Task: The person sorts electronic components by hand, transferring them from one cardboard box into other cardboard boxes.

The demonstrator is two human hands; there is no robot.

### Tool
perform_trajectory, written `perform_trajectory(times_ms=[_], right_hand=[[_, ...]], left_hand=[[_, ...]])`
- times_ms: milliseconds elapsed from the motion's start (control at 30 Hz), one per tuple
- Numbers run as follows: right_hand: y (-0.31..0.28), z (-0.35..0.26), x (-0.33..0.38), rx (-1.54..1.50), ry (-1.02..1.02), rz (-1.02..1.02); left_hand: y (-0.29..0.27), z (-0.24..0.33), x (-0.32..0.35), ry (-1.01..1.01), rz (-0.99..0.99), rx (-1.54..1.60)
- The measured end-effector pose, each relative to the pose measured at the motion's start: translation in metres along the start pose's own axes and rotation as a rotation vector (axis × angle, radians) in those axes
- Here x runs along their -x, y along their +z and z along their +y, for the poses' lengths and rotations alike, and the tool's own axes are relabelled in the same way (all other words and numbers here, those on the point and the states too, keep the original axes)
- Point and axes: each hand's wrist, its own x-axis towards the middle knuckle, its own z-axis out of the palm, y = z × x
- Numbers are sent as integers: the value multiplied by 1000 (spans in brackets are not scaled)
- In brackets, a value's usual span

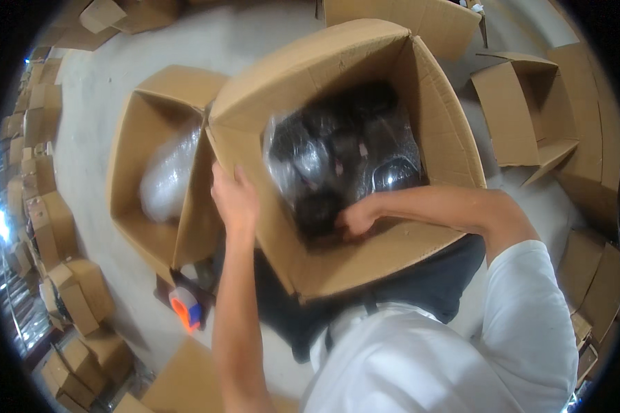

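Left hand (234, 198) clamped on the left flap of the open cardboard box (420, 237) to steady it, right hand (357, 219) apart inside, curled on the plastic-wrapped dark bundle (344, 155) filling the bottom; tape dispenser (186, 308) on the floor nearby.

The dark goods (344, 151) under glossy plastic wrap are blurred, and the right hand's fingertips (346, 227) vanish beneath them.

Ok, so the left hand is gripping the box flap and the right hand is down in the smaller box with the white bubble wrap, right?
Not quite. In the head view, the right hand is inside the big box, on the dark plastic-wrapped items. The left hand does grip the flap.
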Motion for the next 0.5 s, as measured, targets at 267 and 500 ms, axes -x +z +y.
perform_trajectory(times_ms=[267,500], right_hand=[[4,-5,22,-291,16,41],[16,17,-9,-106,-127,241]], left_hand=[[0,-4,-1,-25,1,0],[-2,-3,-1,-20,-6,21]])
